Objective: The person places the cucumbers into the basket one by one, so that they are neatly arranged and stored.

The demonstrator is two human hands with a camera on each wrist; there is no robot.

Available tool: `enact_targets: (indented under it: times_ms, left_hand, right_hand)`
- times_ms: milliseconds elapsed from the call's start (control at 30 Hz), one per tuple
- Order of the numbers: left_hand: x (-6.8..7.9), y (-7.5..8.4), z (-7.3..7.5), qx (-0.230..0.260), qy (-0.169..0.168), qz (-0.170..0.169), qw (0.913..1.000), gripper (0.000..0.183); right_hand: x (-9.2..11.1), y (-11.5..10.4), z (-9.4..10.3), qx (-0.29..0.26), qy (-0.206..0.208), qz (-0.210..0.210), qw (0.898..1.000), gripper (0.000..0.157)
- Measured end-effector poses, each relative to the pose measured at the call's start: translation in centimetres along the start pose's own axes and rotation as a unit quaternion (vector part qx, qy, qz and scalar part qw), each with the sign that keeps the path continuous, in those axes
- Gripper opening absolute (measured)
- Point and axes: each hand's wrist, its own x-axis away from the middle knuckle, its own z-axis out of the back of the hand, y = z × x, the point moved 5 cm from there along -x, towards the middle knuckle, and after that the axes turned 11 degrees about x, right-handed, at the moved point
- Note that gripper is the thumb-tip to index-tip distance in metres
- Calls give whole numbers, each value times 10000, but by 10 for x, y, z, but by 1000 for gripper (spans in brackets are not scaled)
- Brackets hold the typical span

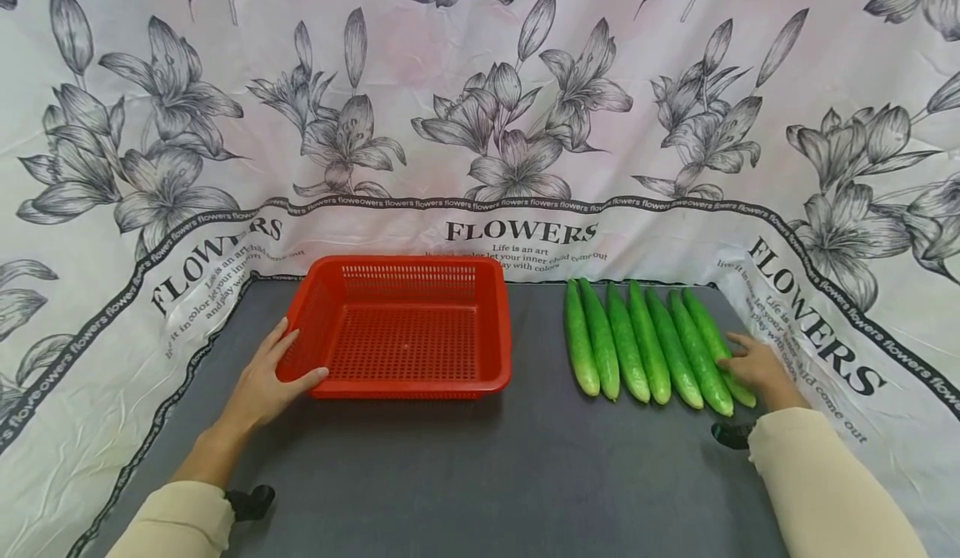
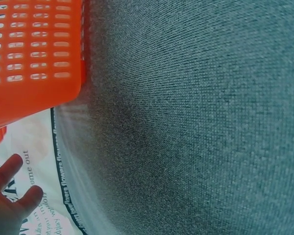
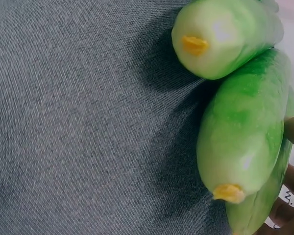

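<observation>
A red plastic basket [image 1: 405,387] with slotted sides rests on the grey cloth, left of centre. My left hand [image 1: 266,383] is at its left end, fingers spread along the side and thumb over the front corner. In the left wrist view, parted fingers [image 2: 7,169] show below the basket wall [image 2: 34,93]. Several green cucumbers lie side by side on the right, including a rightmost cucumber [image 1: 705,325] and its neighbour [image 1: 701,358]. My right hand [image 1: 757,371] reaches over the rightmost one, thumb and fingers loosely about it; the right wrist view cuts off most of the hand.
Grey cloth [image 1: 525,475] covers the table. White floral fabric [image 1: 390,225] rises behind it and along both sides. The cucumber row stands apart from the basket, to its right. A dark strap end [image 1: 251,502] sticks out at the left cuff.
</observation>
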Motion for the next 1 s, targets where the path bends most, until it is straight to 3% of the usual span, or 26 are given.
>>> enact_targets:
  times_ms: [433,700,800,1000]
  left_hand:
    - [-4,1,-3,37,-51,-38,10000,93]
    - [-2,1,-3,26,-39,-10,10000,93]
    - [-1,1,-2,26,-25,-15,10000,93]
    - [1,0,0,22,-15,-31,10000,92]
  right_hand:
    - [5,7,6,670,259,-131,9973,65]
    - [11,6,12,614,595,-297,9959,60]
    - [13,2,16,718,688,-221,9948,60]
    - [15,-4,21,406,695,-117,9967,61]
